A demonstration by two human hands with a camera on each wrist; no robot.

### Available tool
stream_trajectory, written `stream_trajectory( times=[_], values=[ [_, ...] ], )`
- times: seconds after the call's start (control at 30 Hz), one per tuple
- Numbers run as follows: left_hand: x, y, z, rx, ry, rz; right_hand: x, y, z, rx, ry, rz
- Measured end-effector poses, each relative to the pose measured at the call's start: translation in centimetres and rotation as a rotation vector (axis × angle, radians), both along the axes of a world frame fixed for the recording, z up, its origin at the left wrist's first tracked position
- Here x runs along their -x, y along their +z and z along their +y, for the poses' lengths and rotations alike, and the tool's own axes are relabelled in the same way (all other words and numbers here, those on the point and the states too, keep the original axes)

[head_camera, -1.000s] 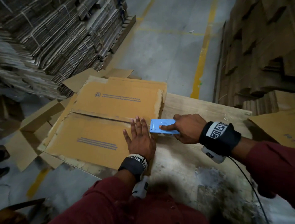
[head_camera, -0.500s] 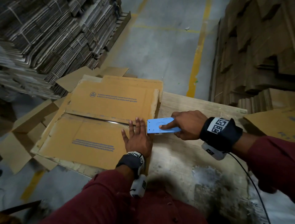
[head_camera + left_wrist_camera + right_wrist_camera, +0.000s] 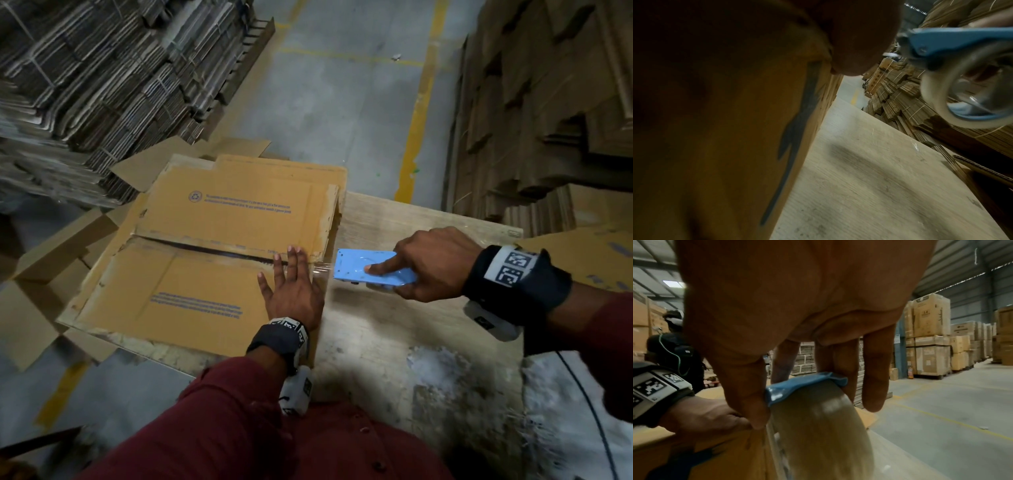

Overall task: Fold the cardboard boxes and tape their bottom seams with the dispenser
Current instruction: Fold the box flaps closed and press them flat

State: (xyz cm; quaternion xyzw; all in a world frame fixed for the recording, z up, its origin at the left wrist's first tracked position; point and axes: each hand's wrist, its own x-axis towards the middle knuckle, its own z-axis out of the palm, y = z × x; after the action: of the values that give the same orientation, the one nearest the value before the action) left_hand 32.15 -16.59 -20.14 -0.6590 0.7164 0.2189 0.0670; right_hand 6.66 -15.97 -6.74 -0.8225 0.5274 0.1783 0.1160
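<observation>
Head view: the left hand (image 3: 293,294) presses flat, fingers straight, on the brown cardboard box (image 3: 212,260) lying on the pale wooden table (image 3: 394,335), beside its seam, while the right hand (image 3: 435,263) grips the blue tape dispenser (image 3: 363,270) just off the box's right edge; left wrist view: the dispenser's clear tape roll (image 3: 966,91) hangs above the table; right wrist view: fingers (image 3: 875,369) curl around the roll.

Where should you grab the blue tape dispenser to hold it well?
Grip the dispenser at its rear end, coming from the right, as the right hand does: fingers wrap the tape roll beneath, forefinger on the flat top. The front stays free, where tape feeds toward the box.
</observation>
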Motion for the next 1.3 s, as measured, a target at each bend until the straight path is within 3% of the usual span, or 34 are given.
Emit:
stream_trajectory(
  times=[0.17,0.37,0.63,0.93,1.03,1.1,1.3],
  values=[
    [-0.4,-0.3,-0.1,0.028,-0.028,0.000,2.5,0.8,1.2,-0.049,-0.032,0.054],
    [-2.2,1.6,-0.4,0.108,-0.207,0.016,0.1,-2.9,0.0,-0.132,-0.054,-0.006],
    [-3.8,4.0,-3.9,0.132,-0.654,-0.326,-2.9,-6.7,-3.1,-0.257,-0.086,-0.108],
    [-3.5,4.7,-5.4,0.196,-0.843,-0.435,-4.4,-7.8,-6.0,-0.307,-0.165,-0.186],
    [-3.2,4.9,-5.7,0.180,-0.878,-0.451,-4.4,-8.6,-6.0,-0.276,-0.223,-0.100],
    [-3.2,4.9,-5.8,0.187,-0.893,-0.449,-3.9,-10.0,-5.7,-0.354,-0.256,-0.047],
    [-2.6,5.0,-6.0,0.201,-0.953,-0.448,-0.5,-12.1,-4.8,-0.494,-0.494,-0.342]
  ],
)
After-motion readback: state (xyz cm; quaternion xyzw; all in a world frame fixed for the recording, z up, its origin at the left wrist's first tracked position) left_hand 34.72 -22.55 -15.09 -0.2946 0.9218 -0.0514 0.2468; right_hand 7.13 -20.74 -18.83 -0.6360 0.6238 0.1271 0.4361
